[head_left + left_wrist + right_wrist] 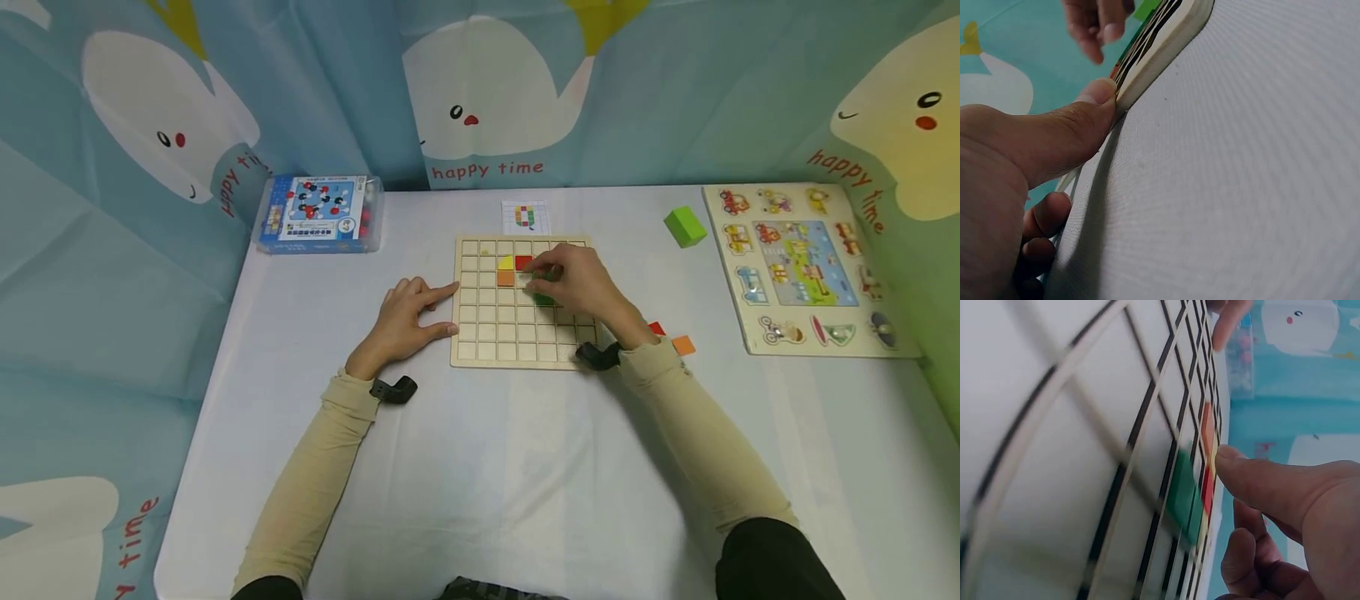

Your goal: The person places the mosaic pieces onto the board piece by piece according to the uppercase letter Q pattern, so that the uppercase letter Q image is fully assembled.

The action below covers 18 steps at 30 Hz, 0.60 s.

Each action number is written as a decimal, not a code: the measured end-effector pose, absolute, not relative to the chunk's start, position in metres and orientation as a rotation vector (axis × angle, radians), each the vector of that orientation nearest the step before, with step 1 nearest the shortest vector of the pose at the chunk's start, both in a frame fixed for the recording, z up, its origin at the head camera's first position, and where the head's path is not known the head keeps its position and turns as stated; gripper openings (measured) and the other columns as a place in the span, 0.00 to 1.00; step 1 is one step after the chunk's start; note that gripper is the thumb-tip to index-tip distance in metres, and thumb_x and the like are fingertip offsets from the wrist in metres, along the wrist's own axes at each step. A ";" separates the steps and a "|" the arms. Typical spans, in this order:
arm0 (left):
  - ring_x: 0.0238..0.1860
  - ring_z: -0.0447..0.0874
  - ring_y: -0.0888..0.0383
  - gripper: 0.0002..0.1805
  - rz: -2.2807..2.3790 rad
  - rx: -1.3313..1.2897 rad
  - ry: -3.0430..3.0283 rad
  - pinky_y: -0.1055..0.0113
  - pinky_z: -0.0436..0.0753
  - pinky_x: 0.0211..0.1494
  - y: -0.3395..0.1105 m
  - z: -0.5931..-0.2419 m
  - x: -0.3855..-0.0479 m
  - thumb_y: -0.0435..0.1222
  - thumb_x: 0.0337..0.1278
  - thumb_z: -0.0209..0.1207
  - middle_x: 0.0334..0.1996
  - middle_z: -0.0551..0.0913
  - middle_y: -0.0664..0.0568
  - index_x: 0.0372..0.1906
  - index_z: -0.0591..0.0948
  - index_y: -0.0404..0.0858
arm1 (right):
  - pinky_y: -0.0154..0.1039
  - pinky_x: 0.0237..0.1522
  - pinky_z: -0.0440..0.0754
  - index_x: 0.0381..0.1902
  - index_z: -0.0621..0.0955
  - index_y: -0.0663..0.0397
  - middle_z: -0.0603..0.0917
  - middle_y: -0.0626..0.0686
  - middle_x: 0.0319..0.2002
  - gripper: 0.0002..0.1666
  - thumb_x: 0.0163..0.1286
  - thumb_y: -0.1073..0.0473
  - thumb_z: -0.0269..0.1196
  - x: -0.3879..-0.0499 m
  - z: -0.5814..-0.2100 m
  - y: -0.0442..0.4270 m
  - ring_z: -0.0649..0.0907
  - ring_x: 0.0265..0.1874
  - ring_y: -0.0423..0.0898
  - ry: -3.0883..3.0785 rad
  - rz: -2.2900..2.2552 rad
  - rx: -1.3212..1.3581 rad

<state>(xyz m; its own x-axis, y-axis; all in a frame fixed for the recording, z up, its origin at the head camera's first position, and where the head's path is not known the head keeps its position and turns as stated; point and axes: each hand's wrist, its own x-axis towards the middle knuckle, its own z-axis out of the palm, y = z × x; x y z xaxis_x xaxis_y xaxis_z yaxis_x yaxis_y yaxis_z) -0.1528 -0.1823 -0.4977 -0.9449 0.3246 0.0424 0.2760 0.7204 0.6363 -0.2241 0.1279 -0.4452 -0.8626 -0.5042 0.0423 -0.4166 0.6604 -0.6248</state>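
A wooden grid board (480, 332) lies on the table with coloured square tiles in some cells: a yellow tile (506, 262), an orange tile (506, 278), a red tile (522, 262) and green tiles (1184, 494), partly hidden in the head view. My left hand (405, 321) touches the board's left edge with thumb and index finger spread apart. Over the upper middle of the board is my right hand (573, 279), its thumb and index fingertips apart beside the red and green tiles. No tile shows between those fingertips.
Right of the board, a loose red tile (657, 328) and orange tile (683, 345) lie by the right sleeve. A pattern card (526, 218) sits behind the board. Farther out are a plastic box (322, 214), a green block (686, 227) and a picture puzzle board (806, 337).
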 end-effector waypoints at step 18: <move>0.40 0.62 0.52 0.40 1.036 0.506 2.853 0.57 0.59 0.51 -0.181 -0.498 -0.152 0.47 0.59 0.76 0.37 0.71 0.49 0.76 0.76 0.47 | 0.31 0.32 0.74 0.50 0.91 0.55 0.88 0.54 0.38 0.14 0.68 0.59 0.75 -0.186 -0.443 0.264 0.80 0.33 0.38 2.822 -0.989 -0.567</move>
